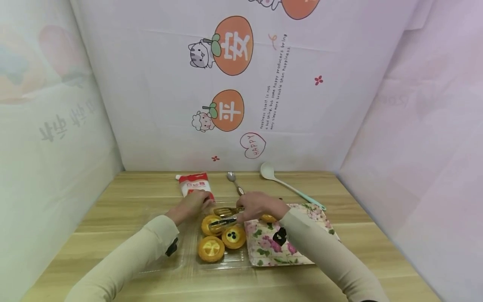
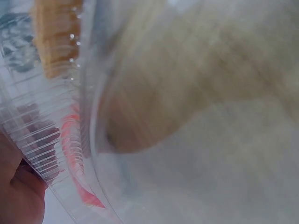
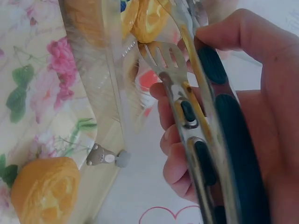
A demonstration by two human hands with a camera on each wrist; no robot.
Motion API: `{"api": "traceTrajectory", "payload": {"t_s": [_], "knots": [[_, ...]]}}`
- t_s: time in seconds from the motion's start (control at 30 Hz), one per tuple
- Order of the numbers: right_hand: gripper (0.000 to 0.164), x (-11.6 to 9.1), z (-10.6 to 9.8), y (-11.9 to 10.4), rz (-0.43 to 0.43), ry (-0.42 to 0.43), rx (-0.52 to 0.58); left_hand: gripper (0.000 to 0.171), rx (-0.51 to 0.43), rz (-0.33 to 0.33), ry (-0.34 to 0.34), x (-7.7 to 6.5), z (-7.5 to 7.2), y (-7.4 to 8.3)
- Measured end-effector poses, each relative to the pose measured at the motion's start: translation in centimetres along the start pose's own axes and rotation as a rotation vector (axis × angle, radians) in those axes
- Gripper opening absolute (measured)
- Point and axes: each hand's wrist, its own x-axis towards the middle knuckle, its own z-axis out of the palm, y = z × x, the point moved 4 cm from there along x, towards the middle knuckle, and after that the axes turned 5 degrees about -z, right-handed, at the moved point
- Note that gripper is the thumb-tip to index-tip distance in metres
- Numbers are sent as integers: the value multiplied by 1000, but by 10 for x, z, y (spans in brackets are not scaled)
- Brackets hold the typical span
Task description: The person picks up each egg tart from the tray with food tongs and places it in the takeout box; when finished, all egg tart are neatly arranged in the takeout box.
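My right hand (image 1: pixel 257 206) grips food tongs (image 3: pixel 219 126) with dark green inlaid handles and slotted tips. In the head view the tongs' tips reach over the rear egg tart (image 1: pixel 208 224) in a clear plastic container (image 1: pixel 226 266). Two more tarts are in it, one with dark berries (image 1: pixel 233 236) and one plain-topped tart (image 1: pixel 211 249). My left hand (image 1: pixel 191 205) holds the container's back edge; ridged plastic covers part of its fingers in the left wrist view. Another tart (image 3: pixel 46 189) sits on a floral tray (image 3: pixel 42 70), partly hidden by my right arm in the head view.
A red and white sugar bag (image 1: pixel 194 183) lies behind my left hand. Further back are a metal spoon (image 1: pixel 235 181) and a pale ladle (image 1: pixel 284 183) with a mint handle. The container's clear lid half (image 1: pixel 166 265) spreads to the left. Cloth-covered walls enclose the wooden table (image 1: pixel 102 243).
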Motion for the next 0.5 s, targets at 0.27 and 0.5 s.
{"api": "traceTrajectory", "payload": {"t_s": [0.27, 0.5], "knots": [[45, -34, -13, 25, 1, 93, 64, 10, -10, -9, -12, 2, 2, 1], [43, -99, -10, 71, 138, 215, 61, 9, -27, 7, 20, 2, 3, 0]]}}
